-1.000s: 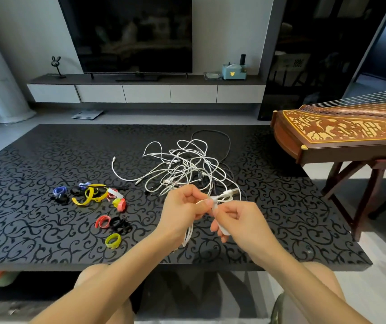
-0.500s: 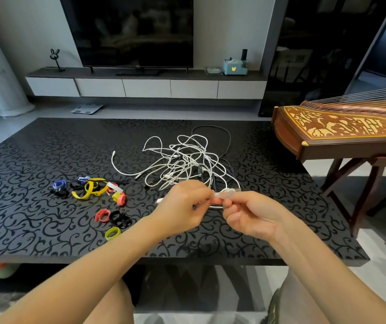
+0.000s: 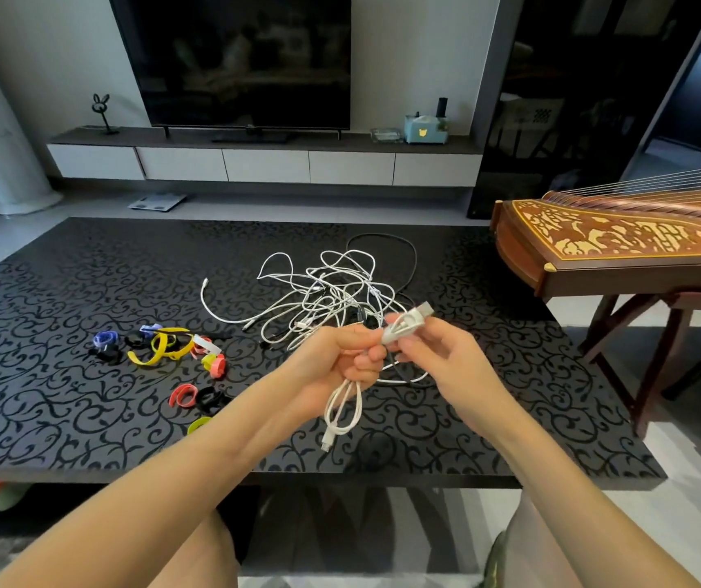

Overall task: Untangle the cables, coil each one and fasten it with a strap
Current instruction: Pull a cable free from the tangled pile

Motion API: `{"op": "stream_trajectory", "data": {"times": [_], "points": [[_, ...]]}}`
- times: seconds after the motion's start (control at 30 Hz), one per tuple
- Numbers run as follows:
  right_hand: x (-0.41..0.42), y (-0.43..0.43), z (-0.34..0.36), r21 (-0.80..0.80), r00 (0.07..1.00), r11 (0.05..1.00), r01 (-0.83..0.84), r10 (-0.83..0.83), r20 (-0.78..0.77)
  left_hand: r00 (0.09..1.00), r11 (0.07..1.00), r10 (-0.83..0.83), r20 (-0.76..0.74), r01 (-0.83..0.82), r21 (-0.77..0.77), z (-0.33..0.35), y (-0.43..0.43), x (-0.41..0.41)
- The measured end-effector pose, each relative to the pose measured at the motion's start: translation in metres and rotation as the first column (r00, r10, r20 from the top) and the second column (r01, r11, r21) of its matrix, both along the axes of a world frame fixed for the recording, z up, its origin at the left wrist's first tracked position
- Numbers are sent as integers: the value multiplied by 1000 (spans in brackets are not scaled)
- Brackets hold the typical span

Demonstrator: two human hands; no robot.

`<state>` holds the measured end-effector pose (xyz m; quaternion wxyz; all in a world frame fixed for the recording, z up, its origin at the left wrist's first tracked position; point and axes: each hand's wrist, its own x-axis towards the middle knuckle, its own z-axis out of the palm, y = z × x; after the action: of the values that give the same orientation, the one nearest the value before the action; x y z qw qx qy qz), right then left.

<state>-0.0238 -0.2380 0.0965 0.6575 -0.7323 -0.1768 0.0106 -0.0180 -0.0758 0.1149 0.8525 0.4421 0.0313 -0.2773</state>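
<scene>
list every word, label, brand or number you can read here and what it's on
No words or numbers can be read.
Blue box on the tv shelf: yellow cat-face sign, no text.
Dotted patch in the dark cabinet: too blurred to read.
White cable: no marking visible.

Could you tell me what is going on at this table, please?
A person is coiling a white cable over a black table. The left hand grips its folded loops, which hang below the fist; the right hand pinches the plug end. No strap is on it yet. The other cables lie tangled behind the hands, and coloured straps lie to the left.
</scene>
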Motion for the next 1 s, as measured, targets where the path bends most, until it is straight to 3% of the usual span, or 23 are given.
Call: {"op": "stream_trajectory", "data": {"times": [0.1, 0.2, 0.37, 0.5, 0.6, 0.7, 0.8, 0.9, 0.93, 1.0], "points": [[-1, 9, 2, -5, 989, 991, 131, -130, 66, 996, 994, 18, -83, -27, -106, 0, 1, -2], [-3, 15, 1, -86, 977, 983, 163, -149, 151, 988, 977, 54, -141, -82, -198, 0, 1, -4], [-8, 26, -5, -203, 965, 947, 250, -226, 132, 980, 957, 109, -167, -149, -247, -3, 1, -2], [-20, 28, -11, -240, 962, 935, 260, -272, -18, 982, 983, 161, -103, -169, -75, -17, -2, -4], [-24, 29, -1, -96, 937, 968, 231, -248, -244, 953, 943, 234, 192, -271, 192, -21, -2, -6], [-20, 27, 10, 69, 869, 974, 216, -159, -469, 798, 821, 193, 571, -450, 350, -20, -1, -10], [-14, 24, 18, 248, 762, 943, 222, -10, -648, 580, 677, 24, 814, -609, 414, -28, 3, -7], [-10, 19, 24, 371, 655, 897, 239, 134, -744, 323, 580, -198, 926, -723, 376, -37, 11, -1], [-10, 18, 25, 406, 630, 882, 239, 177, -756, 274, 577, -243, 931, -730, 366, -38, 13, 1], [-9, 14, 25, 486, 611, 836, 257, 249, -751, 260, 598, -270, 927, -709, 373, -38, 17, 3]]}}
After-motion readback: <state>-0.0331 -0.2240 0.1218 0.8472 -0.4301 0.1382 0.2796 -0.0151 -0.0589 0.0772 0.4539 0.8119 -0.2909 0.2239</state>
